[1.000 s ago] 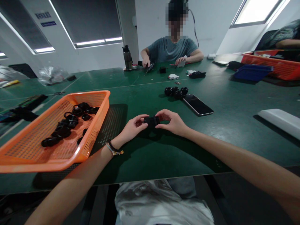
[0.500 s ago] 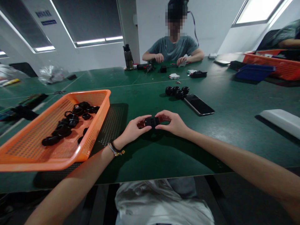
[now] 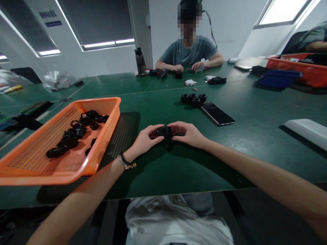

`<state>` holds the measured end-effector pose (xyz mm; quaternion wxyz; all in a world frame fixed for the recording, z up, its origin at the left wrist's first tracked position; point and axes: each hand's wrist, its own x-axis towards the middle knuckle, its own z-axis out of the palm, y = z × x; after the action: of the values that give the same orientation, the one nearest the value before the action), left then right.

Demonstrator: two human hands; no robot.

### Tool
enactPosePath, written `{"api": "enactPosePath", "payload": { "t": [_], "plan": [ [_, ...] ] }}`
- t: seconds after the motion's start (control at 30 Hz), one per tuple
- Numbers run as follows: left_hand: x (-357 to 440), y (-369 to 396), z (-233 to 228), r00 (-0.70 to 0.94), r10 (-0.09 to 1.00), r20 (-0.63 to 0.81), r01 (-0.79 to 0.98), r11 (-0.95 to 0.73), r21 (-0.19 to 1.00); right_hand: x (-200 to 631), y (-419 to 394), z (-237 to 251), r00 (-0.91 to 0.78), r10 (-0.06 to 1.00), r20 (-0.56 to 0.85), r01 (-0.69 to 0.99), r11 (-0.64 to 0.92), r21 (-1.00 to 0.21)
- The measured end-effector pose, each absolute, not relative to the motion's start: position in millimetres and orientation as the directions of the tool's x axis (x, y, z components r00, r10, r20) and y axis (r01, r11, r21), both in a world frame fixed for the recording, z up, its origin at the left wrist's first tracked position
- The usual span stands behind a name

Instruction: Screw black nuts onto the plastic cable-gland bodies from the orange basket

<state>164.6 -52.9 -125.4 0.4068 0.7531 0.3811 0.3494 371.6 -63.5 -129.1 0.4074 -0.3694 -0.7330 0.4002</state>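
A small black cylindrical part (image 3: 164,132) is held just above the green table (image 3: 158,170), between both hands. My left hand (image 3: 144,140) pinches its left end with thumb and fingers, a dark band and a bracelet on that wrist. From the other side, my right hand (image 3: 190,134) grips the right end between thumb and fingertips. The part's exact kind is too dark to make out. Several round black parts (image 3: 195,102) sit together on the table beyond my hands, touching or close to a smartphone (image 3: 217,113).
To my left stands an orange perforated basket (image 3: 116,112) holding several black parts (image 3: 67,139). A white object (image 3: 306,132) lies at the right. Across the table, a person (image 3: 189,51) sits near a black bottle (image 3: 140,62), a power drill (image 3: 159,72), a blue bin (image 3: 279,79) and a red-orange basket (image 3: 311,73).
My hands keep hold of the black part, which has turned slightly between the fingers. Across the table, the person's hand has moved onto a small black block.
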Motion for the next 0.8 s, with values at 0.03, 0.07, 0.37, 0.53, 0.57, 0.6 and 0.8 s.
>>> {"api": "enactPosePath", "payload": {
  "t": [0.03,0.07,0.37,0.53,0.57,0.6,0.8],
  "plan": [
    [164.2,-52.5,-125.6,0.468,0.854,0.226,0.281,-0.387,0.878,371.6,-63.1,-129.7,-0.387,0.871,0.302,0.222,0.406,-0.887],
    [163.9,-52.1,-125.8,0.470,0.851,0.235,0.271,-0.393,0.879,371.5,-63.0,-130.0,-0.376,0.876,0.301,0.232,0.404,-0.885],
    [163.8,-51.8,-126.2,0.484,0.847,0.219,0.248,-0.372,0.894,369.9,-63.8,-130.5,-0.332,0.898,0.287,0.333,0.397,-0.856],
    [164.0,-52.5,-123.3,0.497,0.845,0.198,0.296,-0.379,0.877,369.1,-63.2,-131.7,-0.329,0.900,0.287,0.375,0.403,-0.835],
    [164.0,-52.6,-122.7,0.500,0.843,0.196,0.303,-0.382,0.873,368.8,-63.3,-131.8,-0.325,0.902,0.283,0.377,0.398,-0.836],
    [164.1,-52.6,-122.1,0.503,0.842,0.195,0.308,-0.386,0.870,368.5,-63.5,-131.8,-0.320,0.907,0.275,0.374,0.387,-0.843],
    [164.5,-52.7,-120.2,0.506,0.842,0.187,0.342,-0.394,0.853,367.0,-65.5,-130.0,-0.313,0.926,0.213,0.315,0.312,-0.896]
  ]
}}
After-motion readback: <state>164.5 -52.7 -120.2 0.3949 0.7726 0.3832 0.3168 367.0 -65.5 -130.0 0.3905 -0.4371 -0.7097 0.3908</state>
